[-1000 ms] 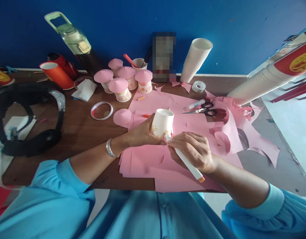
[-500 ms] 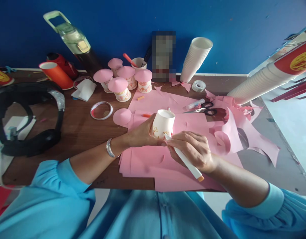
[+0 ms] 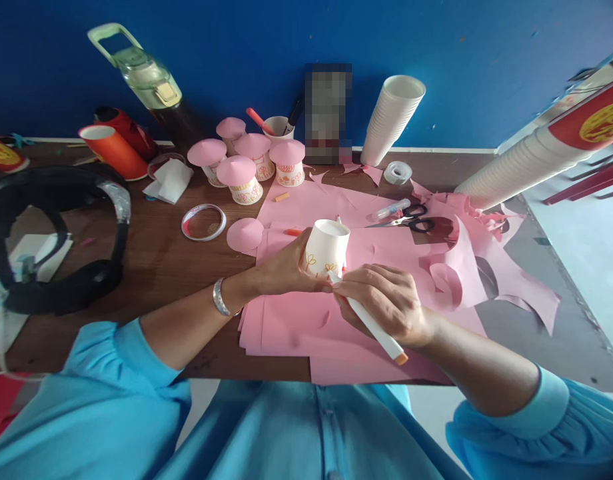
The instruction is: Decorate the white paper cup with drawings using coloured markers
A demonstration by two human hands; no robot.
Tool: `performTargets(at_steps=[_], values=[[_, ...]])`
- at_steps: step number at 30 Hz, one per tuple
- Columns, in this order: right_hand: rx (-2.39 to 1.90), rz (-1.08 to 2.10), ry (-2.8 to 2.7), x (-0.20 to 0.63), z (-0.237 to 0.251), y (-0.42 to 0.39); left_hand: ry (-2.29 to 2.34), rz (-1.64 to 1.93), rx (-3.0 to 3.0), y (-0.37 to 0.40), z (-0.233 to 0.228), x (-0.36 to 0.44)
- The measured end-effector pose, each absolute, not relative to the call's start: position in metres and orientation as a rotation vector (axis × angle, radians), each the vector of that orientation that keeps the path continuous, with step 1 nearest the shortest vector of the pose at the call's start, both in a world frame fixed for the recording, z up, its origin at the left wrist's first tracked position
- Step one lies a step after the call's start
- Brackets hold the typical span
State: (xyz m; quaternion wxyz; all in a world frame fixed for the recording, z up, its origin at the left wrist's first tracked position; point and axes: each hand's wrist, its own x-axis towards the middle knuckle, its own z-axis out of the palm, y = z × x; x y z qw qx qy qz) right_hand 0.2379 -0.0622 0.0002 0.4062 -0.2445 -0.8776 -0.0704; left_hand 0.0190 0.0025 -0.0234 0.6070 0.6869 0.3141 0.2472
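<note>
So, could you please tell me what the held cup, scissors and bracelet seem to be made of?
Held cup: probably paper, matte white, judging by its recessed base. Scissors: metal blades, by their grey sheen; smooth black handles, likely plastic. Bracelet: silvery, perhaps metal, given its bright glints.

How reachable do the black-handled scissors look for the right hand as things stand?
Likely yes: only flat pink paper seems to lie between the right hand and the scissors. It holds a white marker, though, so it would probably need to put that down first.
</note>
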Motion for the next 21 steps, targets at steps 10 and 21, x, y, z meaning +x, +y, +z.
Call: performTargets(at_steps=[10, 21], values=[[-0.616, -0.179, -2.222, 0.2385, 0.0012, -0.0621, 0.649, 0.614, 1.534, 0.004, -0.0241, 0.0184], [-0.598, -0.17, -2.177, 0.2391, 0.0016, -0.0626, 0.602, 0.619, 1.405, 0.0038, -0.0227, 0.0181]])
